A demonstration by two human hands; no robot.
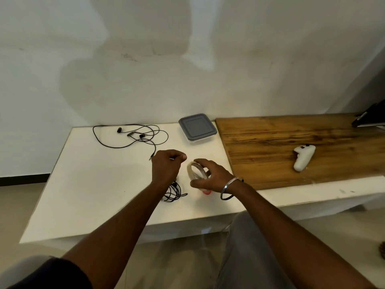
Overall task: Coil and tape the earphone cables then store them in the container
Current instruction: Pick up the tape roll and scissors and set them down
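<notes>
Head view shows us a coiled black earphone cable [173, 192] near the front edge of the white tabletop [93, 184], just under our left wrist. Our left hand [166, 166], fingers curled, pinches a thin strip [173, 158], apparently tape; our right hand [211, 177] grips the clear round tape roll [195, 171]. A loose black earphone cable [133, 135] sprawls at the far left corner, a grey-lidded square plastic container [197, 127] at the far right.

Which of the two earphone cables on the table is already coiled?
The near cable, just below the left hand, is a small coil; the far cable lies spread in loose loops.
</notes>
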